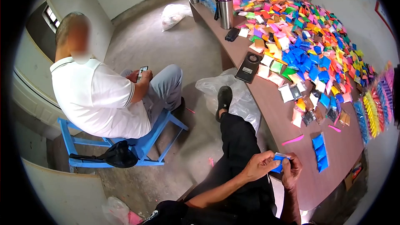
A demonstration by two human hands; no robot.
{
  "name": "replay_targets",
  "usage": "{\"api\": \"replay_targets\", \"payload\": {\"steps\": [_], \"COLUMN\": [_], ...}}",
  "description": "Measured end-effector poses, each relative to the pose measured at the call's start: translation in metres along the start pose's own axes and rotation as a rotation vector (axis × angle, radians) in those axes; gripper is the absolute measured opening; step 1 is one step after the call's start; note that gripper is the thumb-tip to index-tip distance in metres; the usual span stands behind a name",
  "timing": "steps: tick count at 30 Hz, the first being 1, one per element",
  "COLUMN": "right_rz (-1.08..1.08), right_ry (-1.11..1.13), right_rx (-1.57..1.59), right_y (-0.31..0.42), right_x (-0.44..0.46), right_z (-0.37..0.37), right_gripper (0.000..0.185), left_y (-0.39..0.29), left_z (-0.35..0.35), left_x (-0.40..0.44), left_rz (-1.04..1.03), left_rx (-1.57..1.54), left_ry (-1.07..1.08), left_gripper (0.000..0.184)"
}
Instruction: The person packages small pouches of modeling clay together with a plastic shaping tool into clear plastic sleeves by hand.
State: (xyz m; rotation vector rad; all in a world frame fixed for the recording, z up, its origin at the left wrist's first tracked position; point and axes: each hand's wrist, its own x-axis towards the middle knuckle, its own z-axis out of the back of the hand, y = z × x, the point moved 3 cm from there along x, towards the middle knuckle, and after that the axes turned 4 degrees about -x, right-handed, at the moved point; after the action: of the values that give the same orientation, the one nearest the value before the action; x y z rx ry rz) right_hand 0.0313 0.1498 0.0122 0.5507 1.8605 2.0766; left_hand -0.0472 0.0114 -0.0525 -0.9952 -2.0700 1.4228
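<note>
Between my two hands is a small blue packet (277, 166) with a clear top edge, held up in front of the table's near edge. The fingers and thumb of my left hand (259, 167) pinch its left side. On the right, my right hand (292, 171) grips the other side with bent fingers. A strip of joined blue packets (320, 153) lies on the table just right of my hands. Beyond my hands, a pink plastic stick (293, 140) rests on the tabletop, and a second pink stick (334, 128) lies farther right.
The brown table (273, 114) bears a large heap of coloured packets (308, 60), a black phone-like device (248, 67) and a steel flask (225, 10). A seated person (100, 96) on a blue chair (146, 143) holds a phone. Clear plastic (208, 85) lies by my foot.
</note>
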Motion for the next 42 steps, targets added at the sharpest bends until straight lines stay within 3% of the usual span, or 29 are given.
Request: {"api": "replay_targets", "payload": {"steps": [3, 8, 13, 27, 33, 42], "right_rz": [0.022, 0.032, 0.038, 0.082, 0.013, 0.028], "right_ry": [-0.016, -0.032, -0.063, 0.006, -0.061, 0.017], "right_rx": [0.001, -0.122, -0.025, -0.213, -0.126, -0.073], "right_y": [-0.005, -0.011, -0.002, 0.005, 0.001, -0.002], "right_x": [0.0, -0.002, 0.0, 0.0, 0.001, 0.001], "right_z": [0.0, -0.002, -0.009, -0.015, -0.011, -0.013], "right_gripper": [0.007, 0.007, 0.008, 0.016, 0.019, 0.022], "left_y": [-0.033, 0.003, -0.018, -0.015, -0.006, 0.001], "left_z": [-0.013, -0.001, 0.001, 0.007, 0.0, 0.002], "left_x": [-0.002, 0.004, 0.004, 0.008, 0.011, 0.013], "left_rz": [-0.022, -0.039, -0.011, -0.036, -0.009, -0.018], "left_rx": [-0.09, -0.088, -0.045, -0.216, -0.216, -0.288], "left_ry": [-0.104, -0.11, -0.105, -0.146, -0.054, -0.096], "left_gripper": [0.016, 0.017, 0.018, 0.019, 0.018, 0.017]}}
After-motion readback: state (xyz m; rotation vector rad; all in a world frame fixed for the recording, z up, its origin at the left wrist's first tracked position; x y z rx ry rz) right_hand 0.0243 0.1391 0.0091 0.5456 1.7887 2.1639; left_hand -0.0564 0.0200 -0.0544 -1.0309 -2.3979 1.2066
